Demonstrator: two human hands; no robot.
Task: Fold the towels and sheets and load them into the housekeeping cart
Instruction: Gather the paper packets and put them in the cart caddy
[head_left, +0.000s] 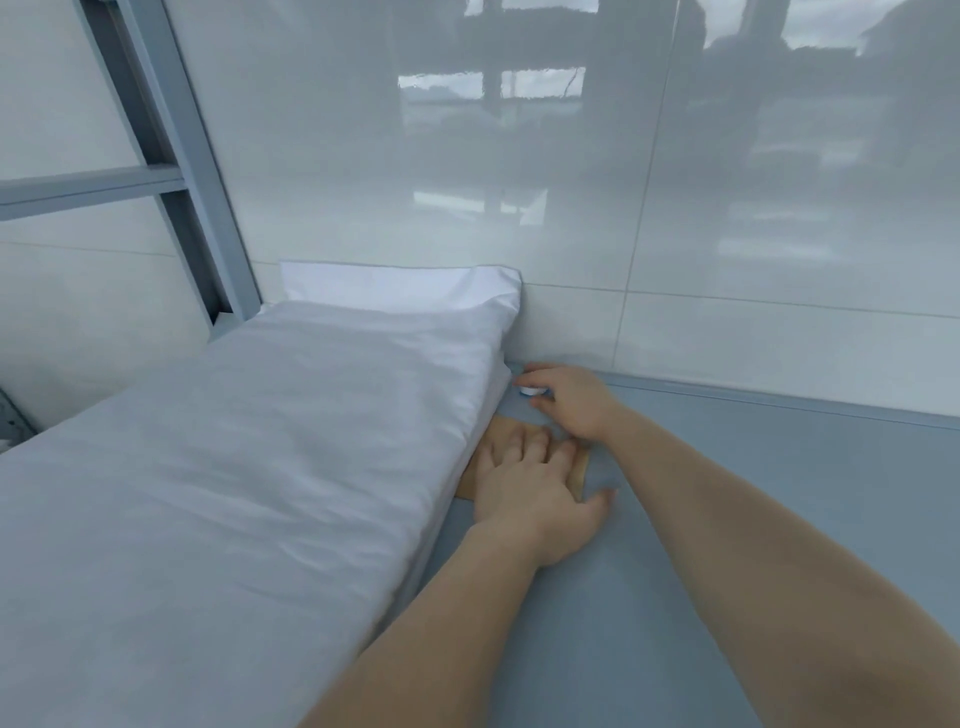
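Sheets (234, 441) left of both hands, L hand (530, 493) flat on tan card (498, 436), R hand (566, 397) pinching small white item (532, 389).

Your left hand (524, 493) lies flat on a tan, wood-looking board (498, 436) with a smooth matt face. Beside it, the white sheet (234, 441) at lower left is soft, wrinkled cloth. The blue-grey surface (727, 493) under your arms looks smooth and matt. The white wall panels (571, 182) above are glossy, mirroring windows; the grey frame (171, 156) at upper left looks like painted metal.
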